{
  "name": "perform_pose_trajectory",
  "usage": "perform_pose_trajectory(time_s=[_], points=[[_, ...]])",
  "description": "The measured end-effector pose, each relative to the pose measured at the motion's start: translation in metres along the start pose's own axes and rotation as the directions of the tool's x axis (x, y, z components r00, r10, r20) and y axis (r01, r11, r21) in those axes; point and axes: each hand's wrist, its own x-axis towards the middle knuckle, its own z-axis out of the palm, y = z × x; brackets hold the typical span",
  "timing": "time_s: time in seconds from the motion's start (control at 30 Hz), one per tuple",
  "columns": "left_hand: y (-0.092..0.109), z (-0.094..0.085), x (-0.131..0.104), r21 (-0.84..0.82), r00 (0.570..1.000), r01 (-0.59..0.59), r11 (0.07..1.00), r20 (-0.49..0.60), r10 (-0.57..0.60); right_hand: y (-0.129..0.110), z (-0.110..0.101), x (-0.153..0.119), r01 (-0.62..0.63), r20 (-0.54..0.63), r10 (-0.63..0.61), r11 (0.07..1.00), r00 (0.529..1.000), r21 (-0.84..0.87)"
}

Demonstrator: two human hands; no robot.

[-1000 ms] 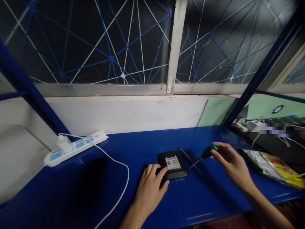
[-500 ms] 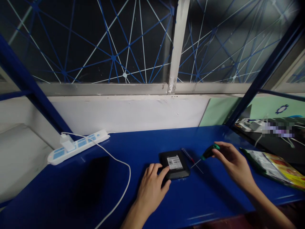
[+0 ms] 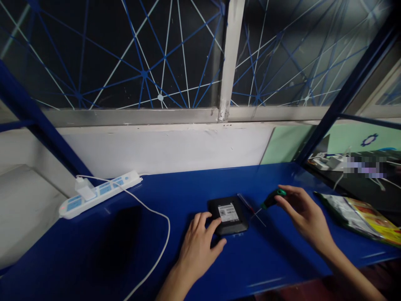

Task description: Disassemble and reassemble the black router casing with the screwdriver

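Lower centre, splayed left hand (image 3: pixel 199 246) touches flat black labelled box (image 3: pixel 228 215), likely steadying it; right hand (image 3: pixel 308 212) pinches green-and-black-handled screwdriver (image 3: pixel 268 202).

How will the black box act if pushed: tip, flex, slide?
The box sits low and flat, so tipping looks unlikely. Its casing shows no sag, so it's probably stiff. The table shows glossy highlights, so the box may slide fairly easily.

Two bare hands (image 3: pixel 198 246), slender fingers (image 3: pixel 213 226), narrow wrists (image 3: pixel 326 244), slim forearms (image 3: pixel 349 267) bare as far as they show
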Motion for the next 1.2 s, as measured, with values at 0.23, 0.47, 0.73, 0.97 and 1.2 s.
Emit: perform_pose_trajectory(time_s=[0.23, 0.47, 0.73, 0.97, 1.2], points=[[-0.007, -0.001, 0.033, -0.157, 0.99, -0.039, 0.987, 0.126, 0.059, -0.016, 0.009, 0.004, 0.185, 0.083, -0.18, 0.981, 0.98, -0.052], [-0.011, 0.004, 0.042, -0.183, 0.996, -0.008, 0.983, 0.083, 0.024, -0.025, 0.014, 0.009, 0.151, 0.12, -0.145, 0.987, 0.982, -0.044], [-0.011, 0.008, 0.039, -0.214, 0.998, 0.03, 0.976, 0.063, -0.017, 0.011, 0.0, -0.009, -0.092, -0.03, 0.096, 0.99, 0.995, 0.111], [-0.012, 0.009, 0.039, -0.208, 0.998, 0.008, 0.978, 0.06, 0.004, 0.054, -0.025, -0.044, -0.23, -0.003, 0.233, 0.962, 0.972, 0.144], [-0.01, 0.006, 0.04, -0.215, 0.997, 0.038, 0.976, 0.075, -0.022, 0.062, -0.041, -0.066, -0.22, 0.122, 0.218, 0.975, 0.968, 0.007]])
